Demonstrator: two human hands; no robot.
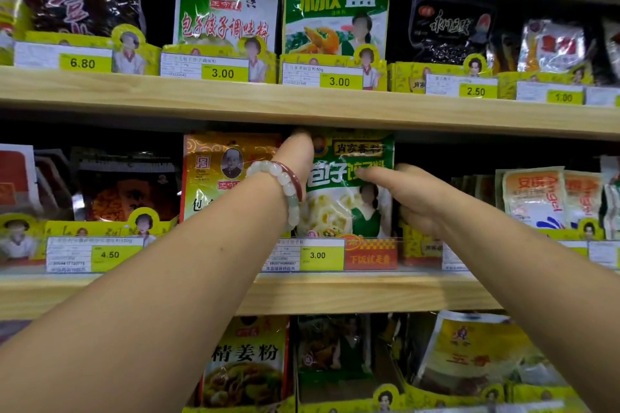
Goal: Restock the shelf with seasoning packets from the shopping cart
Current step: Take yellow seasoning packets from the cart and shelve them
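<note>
On the middle shelf [335, 295], both hands' fingers pinch the green seasoning packet [349, 198]: left hand [295, 157] at its top corner, right hand [409, 198] along its side, apparently squaring it upright in its slot above the price tag [322, 255]

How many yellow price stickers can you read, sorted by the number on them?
Yellow paper 3.00 price stickers: 3
6.80 sticker: 1
4.50 sticker: 1
2.50 sticker: 1
1.00 sticker: 1
Total: 7 readable; the ones at the right edge are cut off.
</note>
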